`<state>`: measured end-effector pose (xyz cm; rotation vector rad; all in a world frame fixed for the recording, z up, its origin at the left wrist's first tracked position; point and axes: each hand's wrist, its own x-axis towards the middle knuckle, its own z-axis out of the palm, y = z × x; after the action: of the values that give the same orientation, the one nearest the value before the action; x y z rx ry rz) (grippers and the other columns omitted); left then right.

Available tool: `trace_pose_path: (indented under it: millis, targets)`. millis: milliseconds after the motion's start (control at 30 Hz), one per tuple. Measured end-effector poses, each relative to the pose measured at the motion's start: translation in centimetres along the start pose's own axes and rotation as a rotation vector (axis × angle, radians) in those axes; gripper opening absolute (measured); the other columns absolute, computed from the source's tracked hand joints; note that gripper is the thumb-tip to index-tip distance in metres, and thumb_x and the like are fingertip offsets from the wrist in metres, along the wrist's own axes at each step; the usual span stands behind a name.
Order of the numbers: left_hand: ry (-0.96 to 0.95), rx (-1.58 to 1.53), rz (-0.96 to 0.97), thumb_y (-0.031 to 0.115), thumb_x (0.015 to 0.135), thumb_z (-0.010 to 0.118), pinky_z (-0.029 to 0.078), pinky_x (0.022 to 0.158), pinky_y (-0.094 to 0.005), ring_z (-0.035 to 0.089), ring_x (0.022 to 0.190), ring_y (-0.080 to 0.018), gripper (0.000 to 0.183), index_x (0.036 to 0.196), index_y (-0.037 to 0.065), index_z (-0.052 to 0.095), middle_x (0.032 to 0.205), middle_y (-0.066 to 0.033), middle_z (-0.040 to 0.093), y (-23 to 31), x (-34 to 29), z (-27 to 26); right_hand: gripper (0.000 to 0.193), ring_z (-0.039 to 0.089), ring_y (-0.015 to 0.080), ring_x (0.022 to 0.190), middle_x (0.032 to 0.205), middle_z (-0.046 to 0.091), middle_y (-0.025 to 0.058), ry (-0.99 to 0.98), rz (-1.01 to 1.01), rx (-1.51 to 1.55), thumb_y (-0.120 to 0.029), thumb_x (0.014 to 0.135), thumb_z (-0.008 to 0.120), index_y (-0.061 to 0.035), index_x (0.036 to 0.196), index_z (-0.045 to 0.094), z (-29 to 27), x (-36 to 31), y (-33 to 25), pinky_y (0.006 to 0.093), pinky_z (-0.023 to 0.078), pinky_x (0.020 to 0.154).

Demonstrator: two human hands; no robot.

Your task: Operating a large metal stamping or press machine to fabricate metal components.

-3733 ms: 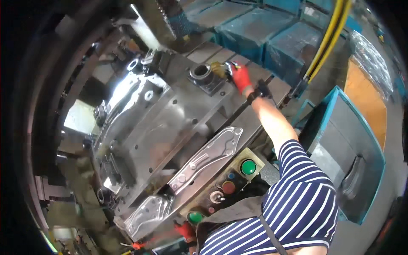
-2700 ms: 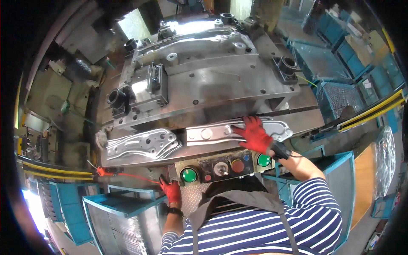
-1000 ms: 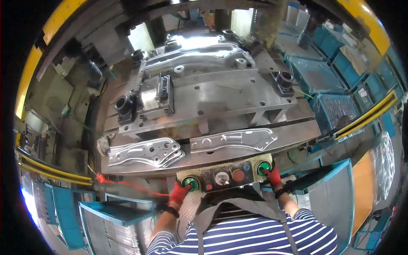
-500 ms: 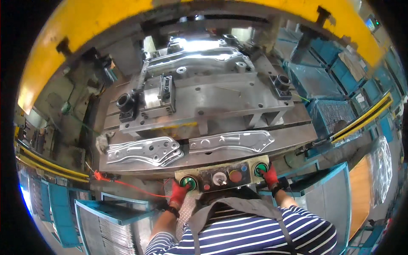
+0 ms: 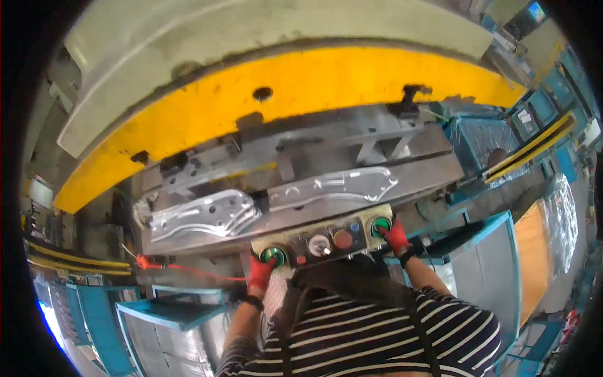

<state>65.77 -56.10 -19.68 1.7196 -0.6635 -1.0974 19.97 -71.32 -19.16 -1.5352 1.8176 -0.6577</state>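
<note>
My left hand (image 5: 260, 274), in a red glove, reaches the left green push button (image 5: 272, 256) of a control panel (image 5: 292, 237). Its thumb lies on the button and the other fingers stand apart at the panel's side. At the panel's right end my right hand (image 5: 396, 239), also red-gloved, has its thumb at a second green push button (image 5: 380, 227), fingers spread. Neither hand holds anything. Beyond the panel, a small stack of stamped metal parts (image 5: 204, 213) lies on the press bed's front ledge, with another stamped metal part (image 5: 333, 187) to its right.
The yellow press ram (image 5: 326, 78) covers much of the die (image 5: 308, 135). Blue-framed carts stand left (image 5: 169, 320) and right (image 5: 483, 276) of me. A red air hose (image 5: 195, 271) runs at the left. Yellow rails (image 5: 531, 151) flank the press.
The yellow ram has come down over the die, hiding its rear and the part on it. Both hands stay at the green buttons. The view has shifted slightly.
</note>
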Motion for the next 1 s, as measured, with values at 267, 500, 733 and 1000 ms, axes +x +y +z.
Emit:
trace_pose_path:
  millis: [267, 500, 733, 1000]
  targets:
    - [-0.051, 0.044, 0.000, -0.004, 0.075, 0.073, 0.043, 0.101, -0.0351, 0.053, 0.118, -0.0256, 0.079, 0.141, 0.001, 0.030, 0.131, -0.0143, 0.052, 1.4, -1.1, -0.4, 0.070, 0.055, 0.0402, 0.110, 0.117, 0.058, 0.0238, -0.081, -0.329, -0.639, -0.042, 0.073, 0.074, -0.0025, 0.126, 0.049, -5.0, 1.5, -10.0, 0.0490, 0.046, 0.088]
    - [-0.018, 0.131, 0.052, -0.002, 0.071, 0.076, 0.045, 0.098, -0.0354, 0.056, 0.115, -0.0244, 0.071, 0.133, 0.004, 0.043, 0.126, -0.0123, 0.058, 2.0, -0.9, -0.7, 0.091, 0.042, 0.0414, 0.125, 0.135, 0.045, 0.0240, -0.159, -1.000, -0.737, -0.044, 0.067, 0.077, -0.0085, 0.142, 0.039, 1.2, 7.8, -21.5, 0.0548, 0.032, 0.104]
    - [0.258, 0.694, 0.317, 0.021, 0.068, 0.082, 0.032, 0.109, -0.0449, 0.038, 0.129, -0.0409, 0.089, 0.140, 0.000, 0.035, 0.138, -0.0259, 0.042, 4.0, -3.9, 0.7, 0.088, 0.040, 0.0410, 0.123, 0.134, 0.043, 0.0257, -0.333, -0.983, -0.874, -0.041, 0.069, 0.075, -0.0146, 0.144, 0.038, 2.4, 9.1, -22.6, 0.0535, 0.032, 0.103]
    - [-0.198, 0.493, 0.779, 0.025, 0.067, 0.082, 0.039, 0.103, -0.0463, 0.050, 0.118, -0.0413, 0.083, 0.135, 0.000, 0.042, 0.129, -0.0241, 0.051, 18.1, -5.3, 8.3, 0.084, 0.052, 0.0424, 0.111, 0.125, 0.050, 0.0264, -0.197, -1.034, -0.327, -0.028, 0.056, 0.085, -0.0143, 0.132, 0.055, -11.0, 4.1, -25.0, 0.0472, 0.042, 0.097]
